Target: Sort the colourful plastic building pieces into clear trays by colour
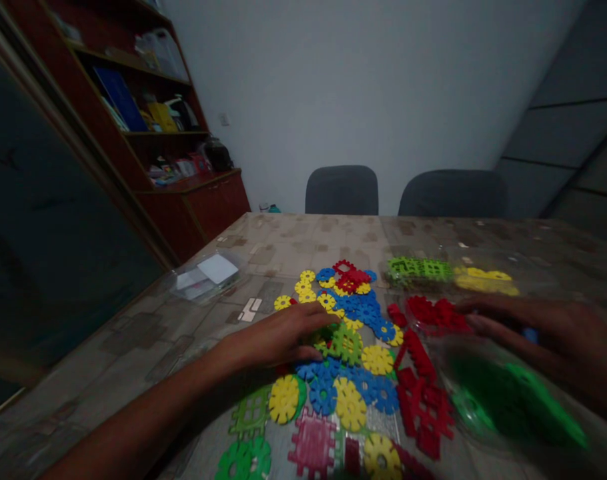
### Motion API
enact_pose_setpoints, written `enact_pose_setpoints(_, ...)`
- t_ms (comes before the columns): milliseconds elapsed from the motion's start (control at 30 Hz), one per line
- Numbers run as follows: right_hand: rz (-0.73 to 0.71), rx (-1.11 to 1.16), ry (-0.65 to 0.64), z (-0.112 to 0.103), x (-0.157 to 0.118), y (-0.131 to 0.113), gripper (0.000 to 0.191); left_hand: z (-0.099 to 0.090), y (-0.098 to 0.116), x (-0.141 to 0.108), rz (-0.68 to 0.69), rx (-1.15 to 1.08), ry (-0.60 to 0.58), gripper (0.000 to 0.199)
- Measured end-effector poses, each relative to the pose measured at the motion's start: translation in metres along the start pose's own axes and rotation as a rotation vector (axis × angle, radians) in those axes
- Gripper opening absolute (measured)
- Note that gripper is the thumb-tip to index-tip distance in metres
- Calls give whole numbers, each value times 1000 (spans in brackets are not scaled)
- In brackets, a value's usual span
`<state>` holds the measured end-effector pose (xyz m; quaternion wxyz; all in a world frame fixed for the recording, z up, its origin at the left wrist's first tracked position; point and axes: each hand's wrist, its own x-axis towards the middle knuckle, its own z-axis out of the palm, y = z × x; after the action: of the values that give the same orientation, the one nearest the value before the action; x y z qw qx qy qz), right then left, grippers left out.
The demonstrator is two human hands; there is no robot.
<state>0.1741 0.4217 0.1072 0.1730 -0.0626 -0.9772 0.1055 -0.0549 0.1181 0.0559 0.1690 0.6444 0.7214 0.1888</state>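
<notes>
My left hand reaches into a loose spread of plastic building pieces, its thumb and fingers closed around a green square notched piece. Yellow notched discs and blue notched discs lie around it. On the right, my right hand is blurred, with fingers stretched out toward red pieces in a clear plastic tub. A small blue spot shows among its fingers; I cannot tell what it is. Just below that hand is a clear tub of green pieces.
Red pieces lie between the spread and the tubs. Farther back, clear containers hold light green pieces and yellow pieces. A clear container with white cards sits at left. Two grey chairs stand behind the table.
</notes>
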Motion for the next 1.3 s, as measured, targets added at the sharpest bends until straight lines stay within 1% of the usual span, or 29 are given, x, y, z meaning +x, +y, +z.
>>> enact_pose_setpoints(33,-63,71,-46,4,1,-13,34,-1,0,-1,-13,4,10,66)
enact_pose_setpoints(100,-154,196,-163,14,0,-32,32,-3,0,-3,-26,14,38,73)
enact_pose_setpoints(200,-176,262,-354,35,-6,-48,31,-8,1,-6,-8,16,61,68)
enact_pose_setpoints(233,-173,269,-394,43,-8,-53,30,-9,1,-7,-1,14,63,66)
enact_pose_setpoints(300,-158,251,-400,61,-13,-63,23,-11,0,-7,6,14,65,60)
enact_pose_setpoints(333,-152,230,-385,69,-15,-68,26,-11,0,-6,3,16,71,55)
enact_pose_setpoints(400,-143,171,-403,84,-17,-80,50,-10,0,-4,-5,19,96,43)
enact_pose_setpoints(433,-146,143,-440,89,-17,-86,59,-9,0,-2,-1,21,117,39)
enact_pose_setpoints(467,-151,118,-491,94,-16,-91,63,-7,0,-1,7,24,135,37)
enact_pose_setpoints(533,-166,98,-574,99,-15,-99,60,-5,0,1,31,27,161,38)
enact_pose_setpoints(567,-174,94,-592,100,-15,-101,55,-4,1,1,40,26,168,39)
enact_pose_setpoints(667,-186,94,-579,99,-15,-105,40,-2,2,1,38,14,179,43)
enact_pose_setpoints(700,-186,100,-566,98,-14,-105,37,-1,2,0,38,7,186,45)
enact_pose_setpoints(800,-188,127,-529,94,-12,-107,42,-1,1,3,68,-13,209,49)
enact_pose_setpoints(900,-181,135,-520,91,-10,-109,55,-7,-2,11,116,-35,233,53)
enact_pose_setpoints(967,-180,142,-553,91,-9,-110,61,-14,-4,21,150,-54,247,53)
enact_pose_setpoints(1000,-182,146,-570,92,-9,-110,61,-19,-4,29,169,-60,254,53)
enact_pose_setpoints(1067,-183,152,-590,94,-10,-111,53,-27,-5,50,220,-52,272,53)
enact_pose_setpoints(1133,-168,154,-590,95,-10,-112,45,-33,-5,78,292,-5,304,54)
enact_pose_setpoints(1200,-143,160,-592,93,-11,-112,43,-35,-4,112,335,61,328,58)
enact_pose_setpoints(1233,-135,162,-594,93,-11,-113,43,-36,-4,130,334,99,325,62)
enact_pose_setpoints(1300,-131,164,-597,91,-10,-112,43,-36,-3,166,330,161,274,66)
